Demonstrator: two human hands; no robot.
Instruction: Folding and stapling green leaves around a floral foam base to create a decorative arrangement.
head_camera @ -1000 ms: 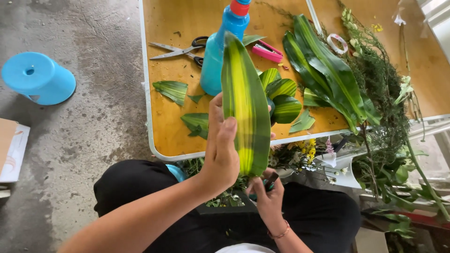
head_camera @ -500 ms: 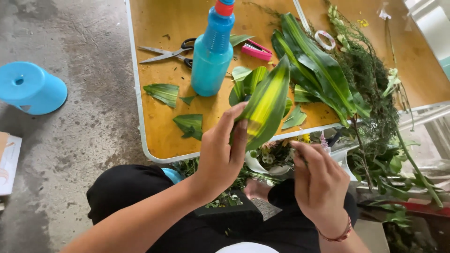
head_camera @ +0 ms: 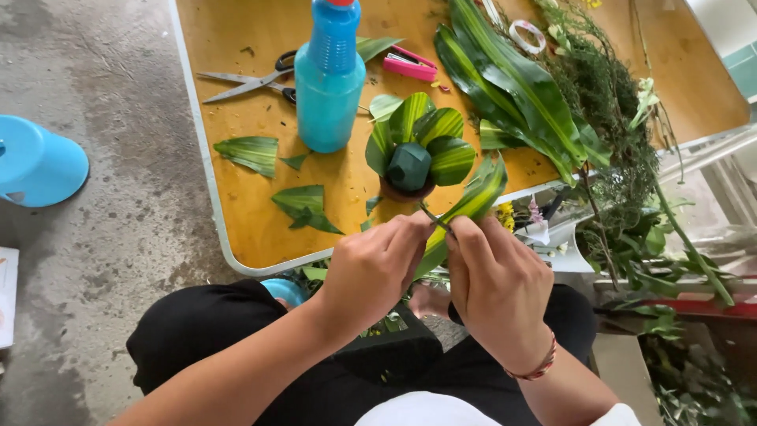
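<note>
Left hand (head_camera: 371,268): fingers pressed together, pinching the lower end of the leaf (head_camera: 465,207) from the left.
Right hand (head_camera: 497,284): fingers closed on the same leaf from the right, touching the left hand's fingertips.
Leaf: long, green with yellow stripes, held at the worktop's near edge, tip slanting up to the right.
Worktop (head_camera: 236,205): orange-brown board with a pale rim.
Arrangement (head_camera: 418,150): dark green foam block in a small pot, ringed by looped striped leaves; just beyond the hands.
Spray bottle (head_camera: 330,79): blue, upright, left of the arrangement.
Scissors (head_camera: 252,79): lying left of the bottle, blades pointing left.
Cuttings (head_camera: 303,207): leaf offcuts scattered on the near-left worktop.
Foliage (head_camera: 512,79): pile of long leaves and fine greenery on the right.
Stapler (head_camera: 410,63): pink, behind the arrangement.
Stool (head_camera: 35,166): blue, on the concrete floor, left.
</note>
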